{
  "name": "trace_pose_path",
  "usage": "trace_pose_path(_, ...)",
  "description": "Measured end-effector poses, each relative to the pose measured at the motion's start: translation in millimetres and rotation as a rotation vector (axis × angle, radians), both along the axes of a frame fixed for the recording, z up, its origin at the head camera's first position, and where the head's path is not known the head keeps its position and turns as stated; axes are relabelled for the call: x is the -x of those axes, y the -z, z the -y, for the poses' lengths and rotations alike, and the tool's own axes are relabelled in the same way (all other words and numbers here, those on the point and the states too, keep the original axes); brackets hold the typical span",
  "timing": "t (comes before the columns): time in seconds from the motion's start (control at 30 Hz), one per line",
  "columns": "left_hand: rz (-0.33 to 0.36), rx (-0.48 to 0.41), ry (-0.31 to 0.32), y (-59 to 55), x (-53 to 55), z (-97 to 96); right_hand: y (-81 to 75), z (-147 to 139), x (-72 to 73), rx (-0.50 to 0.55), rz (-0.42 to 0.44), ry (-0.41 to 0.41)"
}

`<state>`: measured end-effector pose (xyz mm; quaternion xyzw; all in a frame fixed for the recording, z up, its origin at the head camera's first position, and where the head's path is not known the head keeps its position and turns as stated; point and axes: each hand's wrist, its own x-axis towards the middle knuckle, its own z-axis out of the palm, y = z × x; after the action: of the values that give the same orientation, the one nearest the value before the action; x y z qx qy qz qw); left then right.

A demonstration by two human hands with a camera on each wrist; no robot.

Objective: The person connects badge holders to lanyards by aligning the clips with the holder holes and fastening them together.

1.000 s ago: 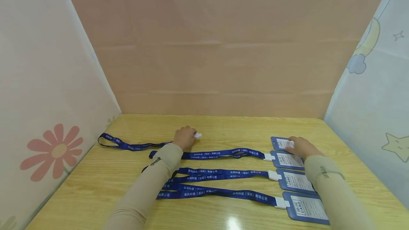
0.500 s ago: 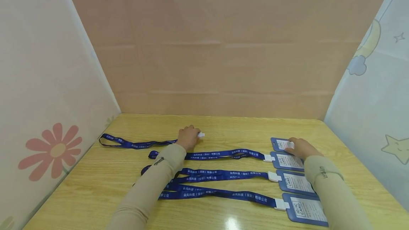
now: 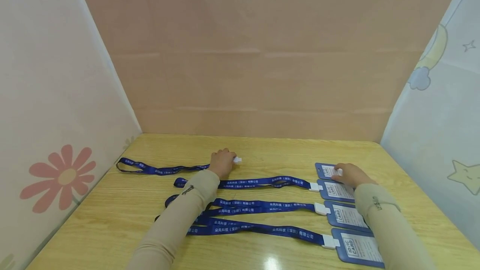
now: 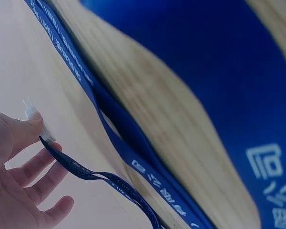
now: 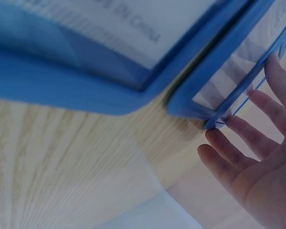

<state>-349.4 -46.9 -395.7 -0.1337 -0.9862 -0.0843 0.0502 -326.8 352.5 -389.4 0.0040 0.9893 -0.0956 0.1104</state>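
Note:
My left hand point(image 3: 222, 163) pinches the white plastic clip point(image 3: 238, 159) at the end of the farthest blue lanyard point(image 3: 165, 171). In the left wrist view, thumb and forefinger hold that clip point(image 4: 46, 130), and the strap trails from it while the other fingers are loosely spread. On the right, my right hand point(image 3: 352, 175) grips the farthest blue-framed badge holder point(image 3: 325, 171) by its right end. Its slotted end points left toward the clip, with a gap of bare wood between. In the right wrist view, the thumb lies on the holder and fingertips meet its far edge.
Three more blue lanyards point(image 3: 262, 181) lie in rows nearer the front, their white clips point(image 3: 321, 208) joined to badge holders point(image 3: 346, 214) at the right. My left forearm crosses over their left parts. Fabric walls point(image 3: 240, 74) enclose the wooden table point(image 3: 277, 153) on three sides.
My left hand has moved a little to the right with the clip, drawing the strap along. My right hand and the farthest badge holder have shifted slightly left.

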Motion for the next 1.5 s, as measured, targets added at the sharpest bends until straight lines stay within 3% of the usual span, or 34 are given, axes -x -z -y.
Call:
trace_pose_path(0.73,0.006,-0.046,0.025,-0.7,-1.6,-20.1,3.2,15,1.2,-0.001,-0.005,0.005)
trace_pose_path(1.07,-0.017,-0.027,0.045,0.1,-2.3,-20.5,-2.1,22,-3.4,-0.015,-0.037,-0.047)
trace_pose_path(1.5,-0.011,-0.01,0.055,-3.7,-3.8,-29.4,-1.2,23,-4.8,-0.009,-0.042,-0.025)
